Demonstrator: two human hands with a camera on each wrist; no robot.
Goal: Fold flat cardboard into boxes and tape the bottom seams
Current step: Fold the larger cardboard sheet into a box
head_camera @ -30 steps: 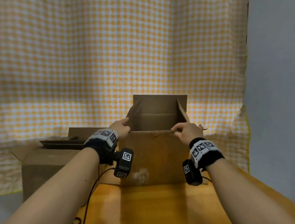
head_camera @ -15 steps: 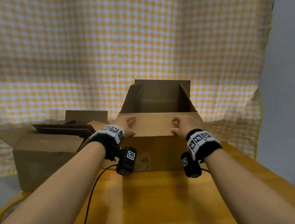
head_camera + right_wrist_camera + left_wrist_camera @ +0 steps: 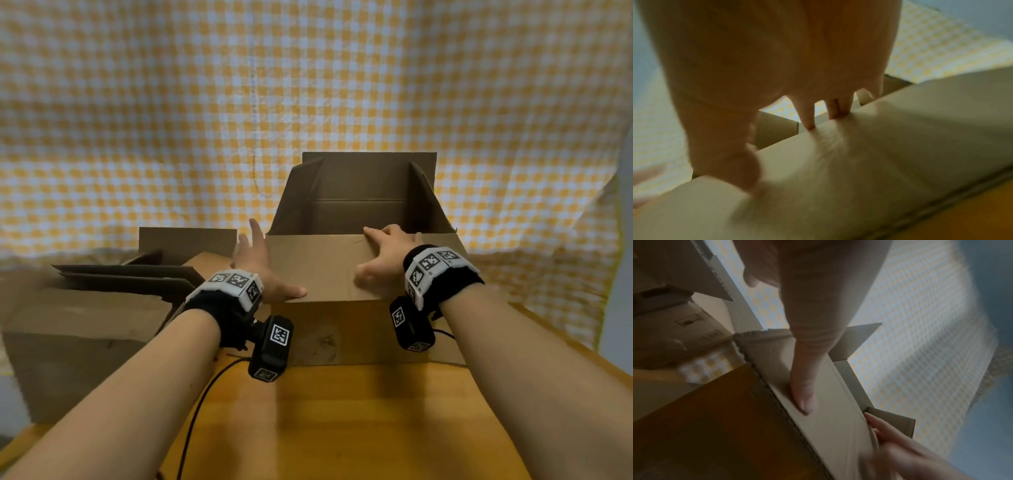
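An open brown cardboard box (image 3: 359,212) stands on the wooden table (image 3: 342,428). Its far and side flaps stand up, and its near flap (image 3: 325,263) is folded out toward me, almost level. My left hand (image 3: 263,263) lies at the flap's left end, thumb (image 3: 803,394) pressing on the flap (image 3: 828,426) and fingers reaching straight past the edge. My right hand (image 3: 373,255) rests on the flap's right part. Its fingertips (image 3: 807,125) push at the crease and its thumb (image 3: 744,170) presses on the flap (image 3: 879,154). Neither hand holds anything.
A second cardboard box (image 3: 85,318) stands at the left with flat cardboard pieces (image 3: 126,277) lying on top. A yellow checked cloth (image 3: 205,102) hangs behind. A black cable (image 3: 198,411) runs down from the left wrist. At the right is a grey wall (image 3: 623,240).
The near flap, held upright by its top edge a second ago, has been folded out and down toward me. Both hands now press on its top face.
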